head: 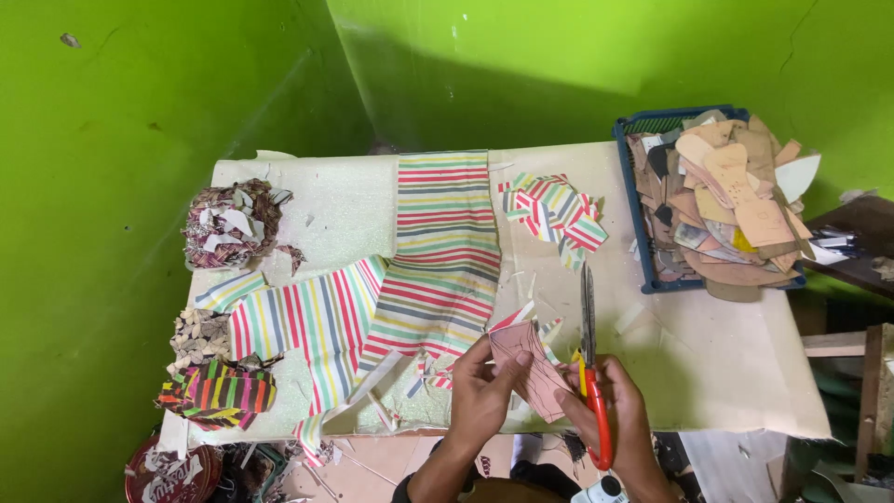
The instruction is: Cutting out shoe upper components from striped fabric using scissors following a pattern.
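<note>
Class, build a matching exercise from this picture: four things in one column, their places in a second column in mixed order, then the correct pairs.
Things:
1. red-handled scissors
2. blue crate
3. striped fabric
4. round tin

Places:
A. table's back right corner
B. below the table's near left corner
C. right hand
D. spread across the table's middle

Pairs: 1-C, 2-A, 3-D, 4-B

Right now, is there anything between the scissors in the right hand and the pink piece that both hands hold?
Nothing visible. The right hand holds the red-handled scissors with blades pointing up, right beside the pink piece. The left hand grips that piece from the other side. The striped fabric lies further away on the table.
</note>
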